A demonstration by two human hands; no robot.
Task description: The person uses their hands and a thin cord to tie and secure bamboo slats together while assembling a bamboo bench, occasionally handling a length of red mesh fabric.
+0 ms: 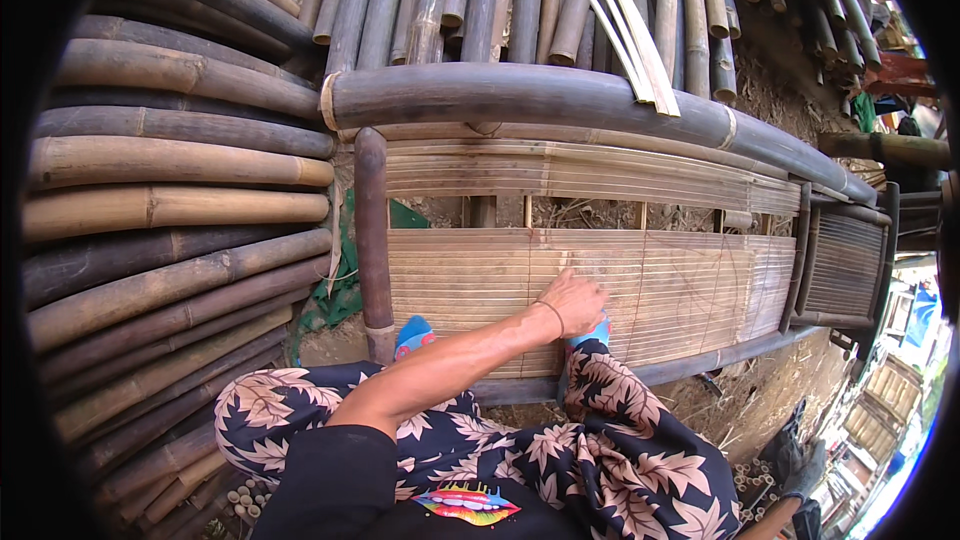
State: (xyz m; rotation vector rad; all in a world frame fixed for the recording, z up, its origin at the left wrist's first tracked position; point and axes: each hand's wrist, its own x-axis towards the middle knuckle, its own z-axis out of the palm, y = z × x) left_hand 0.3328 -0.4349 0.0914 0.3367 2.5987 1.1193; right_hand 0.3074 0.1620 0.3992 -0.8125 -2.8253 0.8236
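My left hand (574,302), bare with a thin band at the wrist, is on the bamboo slat panel (455,275) of a long bamboo frame. Its fingers are curled down against the slats; anything between them is hidden. Thin reddish cords cross this panel. Out at the lower right, my right hand (803,475) wears a grey glove and is beside a black object (785,432); its fingers are too unclear to read. My feet in blue patterned socks rest at the panel, the right one (590,332) just by my left hand.
A thick dark bamboo pole (540,95) forms the frame's far rail, with pale split strips (640,40) lying over it. Bamboo poles (180,155) are stacked on the left, and more (480,0) lie beyond the rail. Green cloth (340,280) lies by the left post.
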